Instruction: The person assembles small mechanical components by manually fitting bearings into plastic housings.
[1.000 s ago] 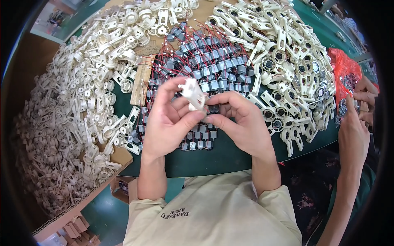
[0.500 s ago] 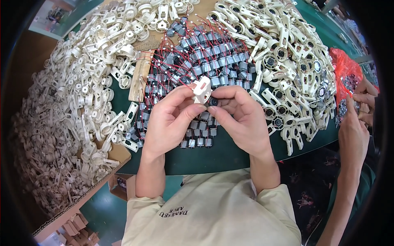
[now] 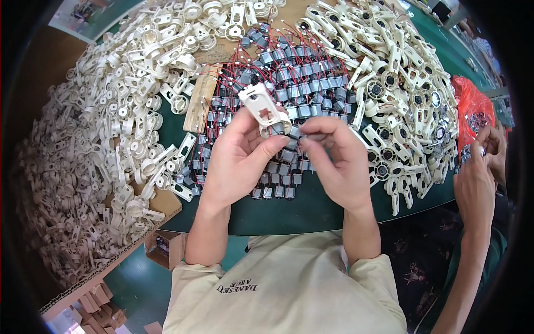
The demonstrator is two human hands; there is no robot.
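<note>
My left hand (image 3: 232, 164) grips a cream plastic housing (image 3: 257, 102) between thumb and fingers. The housing is tilted, its long slotted arm pointing up and its round end low, by the thumb. Something grey shows in that round end; I cannot tell whether it is a motor fitted there or one lying behind. My right hand (image 3: 345, 167) is just to the right, thumb and forefinger brought together in a pinch. What sits between those fingertips is too small to make out. Beneath both hands lie many small grey motors (image 3: 286, 180) with red wires.
Loose cream housings (image 3: 133, 83) fill a cardboard box (image 3: 167, 209) on the left. More housings with dark round centres (image 3: 389, 83) are heaped at right. A wooden block (image 3: 198, 103) lies by the motors. At far right, another person's hands (image 3: 478, 178) work near a red plastic bag (image 3: 473, 103).
The housing has turned in my left hand, so its slotted face now shows. My right fingertips have drawn slightly away to the right. The dark round part formerly at them no longer shows.
</note>
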